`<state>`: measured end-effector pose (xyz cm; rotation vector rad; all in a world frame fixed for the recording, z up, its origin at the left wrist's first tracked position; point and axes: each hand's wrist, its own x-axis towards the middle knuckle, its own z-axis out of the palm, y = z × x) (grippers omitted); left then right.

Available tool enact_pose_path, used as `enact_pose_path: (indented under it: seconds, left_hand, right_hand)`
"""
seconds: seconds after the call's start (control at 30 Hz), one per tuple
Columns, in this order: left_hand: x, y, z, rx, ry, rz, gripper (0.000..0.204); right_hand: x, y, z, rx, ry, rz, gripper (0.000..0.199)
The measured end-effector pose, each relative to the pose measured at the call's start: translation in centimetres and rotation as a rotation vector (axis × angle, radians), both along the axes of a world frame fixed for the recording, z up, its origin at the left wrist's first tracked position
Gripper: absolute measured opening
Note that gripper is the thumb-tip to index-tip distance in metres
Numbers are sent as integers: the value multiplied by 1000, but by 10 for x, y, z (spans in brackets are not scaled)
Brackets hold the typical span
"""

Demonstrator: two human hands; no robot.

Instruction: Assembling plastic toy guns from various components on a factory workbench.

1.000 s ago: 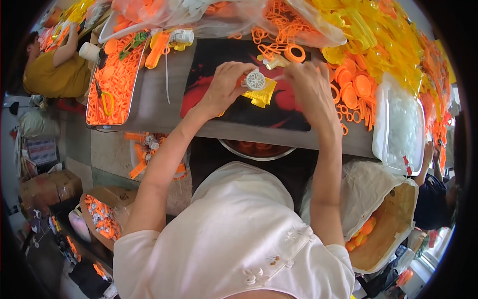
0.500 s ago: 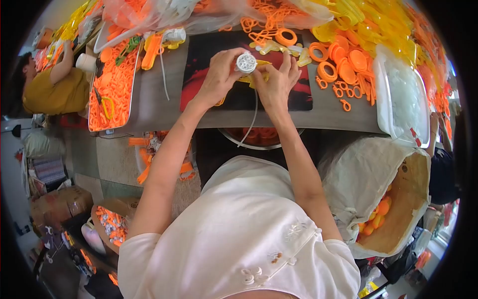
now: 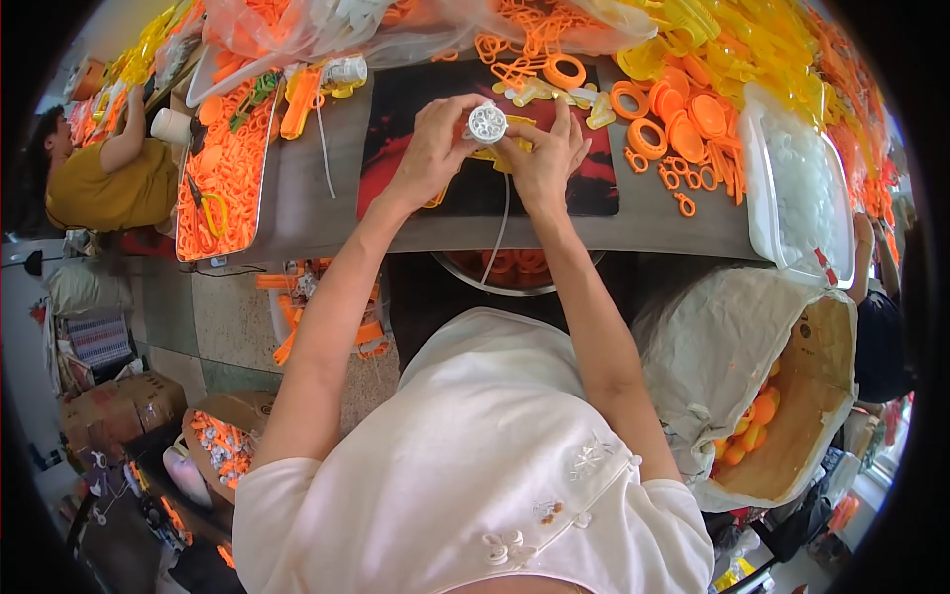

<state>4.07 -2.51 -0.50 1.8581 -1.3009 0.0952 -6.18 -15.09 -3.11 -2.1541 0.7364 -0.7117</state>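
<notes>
Above the dark mat (image 3: 396, 148) I hold a plastic piece with a white round end (image 3: 487, 123) full of small holes, turned up toward me. A yellow plastic part (image 3: 490, 156) shows just below it. My left hand (image 3: 438, 139) is closed round the white end's left side. On the right, the thumb and index finger of my right hand (image 3: 544, 158) press against the piece, while other fingers stick out. A thin white strap (image 3: 502, 228) hangs from between my hands past the table edge. Which inner parts my fingertips touch is hidden.
Left stands a tray (image 3: 263, 198) of orange parts with yellow-handled scissors (image 3: 213, 211). A similar orange piece (image 3: 302, 99) lies beside it. Orange rings (image 3: 648, 140) and yellow parts (image 3: 693, 40) pile up right, near a white bin (image 3: 757, 188). A bowl (image 3: 515, 289) sits below the table edge.
Both hands and the held piece have shifted very slightly left. My right hand's fingers have changed position a little against the piece. The strap's lower end hangs slightly higher.
</notes>
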Motion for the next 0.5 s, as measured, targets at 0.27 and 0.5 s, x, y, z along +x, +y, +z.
enact_pose_path:
  seconds: [0.27, 0.5]
  left_hand:
    - [0, -1, -1, -20, -29, 6, 43]
    - [-3, -3, 3, -3, -24, 18, 42]
  right_hand:
    - [2, 12, 7, -75, -32, -60, 13]
    - [-27, -21, -4, -36, -177, 135, 50]
